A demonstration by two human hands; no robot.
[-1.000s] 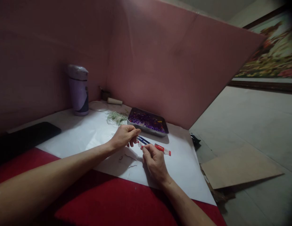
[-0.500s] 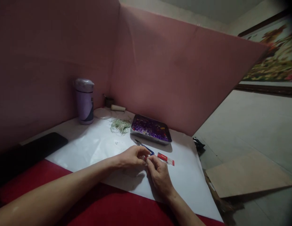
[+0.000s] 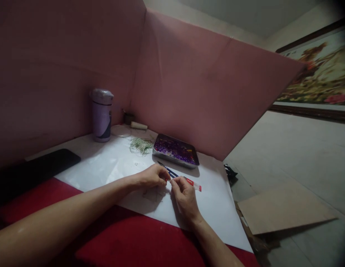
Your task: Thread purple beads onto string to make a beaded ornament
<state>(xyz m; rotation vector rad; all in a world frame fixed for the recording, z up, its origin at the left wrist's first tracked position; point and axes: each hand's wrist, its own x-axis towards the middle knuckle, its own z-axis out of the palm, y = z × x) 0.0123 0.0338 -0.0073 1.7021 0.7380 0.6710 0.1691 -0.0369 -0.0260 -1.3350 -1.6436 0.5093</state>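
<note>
Closest to me, at the bottom of the frame, one red cover (image 3: 127, 237) lies on the bench. One big white sheet (image 3: 211, 218) lies on the bench past it. Over the sheet, in the middle, are two bare hands, almost touching. The left hand (image 3: 155, 175) has its finger and thumb shut on one tiny red bit (image 3: 166, 180). The right hand (image 3: 185, 193) bends its finger and thumb in beside that bit, but I can't tell if they pinch it. At the left edge is one flat black thing (image 3: 46, 165).

Just past the hands I see one blue pair of snips (image 3: 172, 172) and one red and clear case (image 3: 194, 184). Then comes one metal tray (image 3: 175, 161) with lots of purple beads (image 3: 175, 149), too many to count. Left of it sits one messy bunch of green string (image 3: 141, 146). Farther back stand one purple bottle (image 3: 101, 122), one round clear lid (image 3: 120, 130), one pale roll (image 3: 139, 125) and one small dark pot (image 3: 129, 118). Two pink walls (image 3: 205, 85) rise behind. One framed picture (image 3: 325, 74) hangs at the upper right.
</note>
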